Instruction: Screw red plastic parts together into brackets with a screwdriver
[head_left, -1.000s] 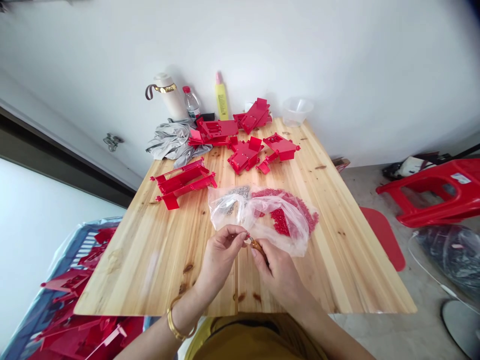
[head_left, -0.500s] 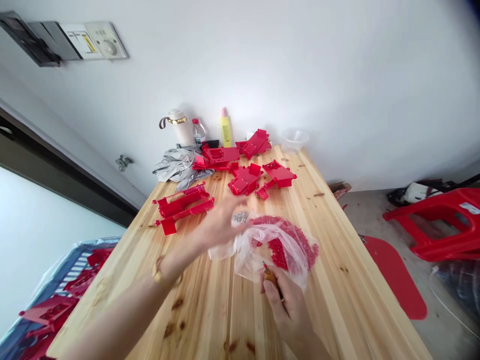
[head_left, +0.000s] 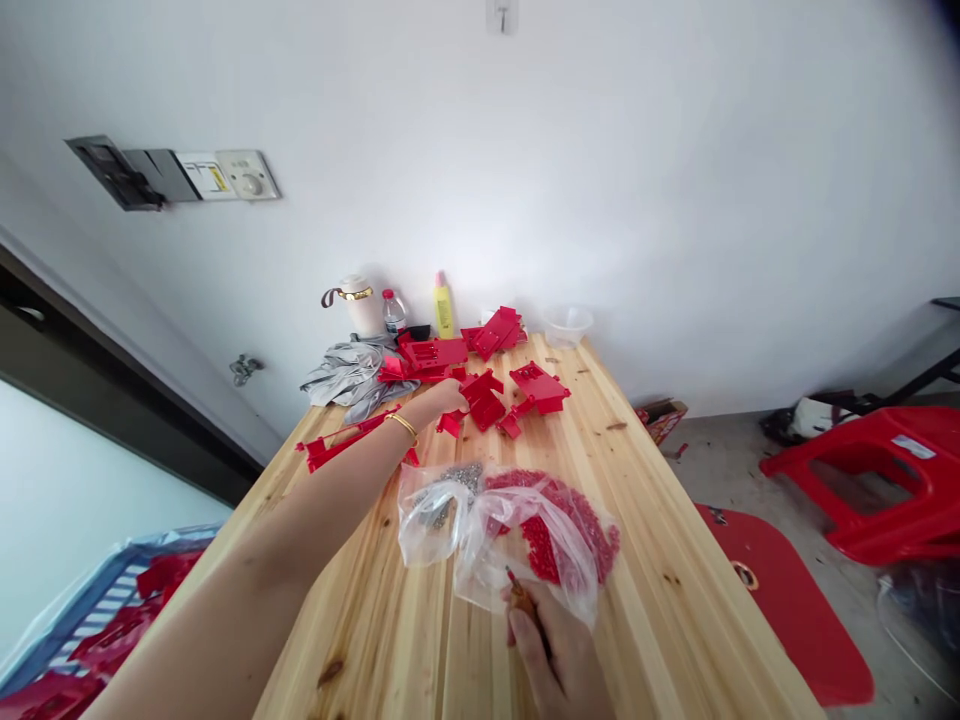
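Observation:
My left hand (head_left: 447,396) stretches far across the table, its fingers closed on the near-left edge of a red plastic part (head_left: 484,400), which is tilted. The fingertips are partly hidden behind the part. Low in the view, my right hand (head_left: 556,640) is wrapped round a small screwdriver (head_left: 523,600) with an amber handle; its tip points up and away and looks red. Just beyond that hand lies a clear bag of small red pieces (head_left: 544,545). Left of it is a clear bag of small silver metal pieces (head_left: 457,485), perhaps screws.
More red plastic parts (head_left: 540,387) lie on the wooden table (head_left: 645,600). At the back stand a white flask (head_left: 361,308), a yellow bottle (head_left: 443,310) and a clear bowl (head_left: 568,328), with grey cloth (head_left: 349,372) at left. A blue basket (head_left: 97,600) and red stool (head_left: 885,480) flank the table.
My left hand has moved forward from above the bags and taken hold of a red plastic part, tilting it. My right hand still holds the screwdriver. The view has tipped upward.

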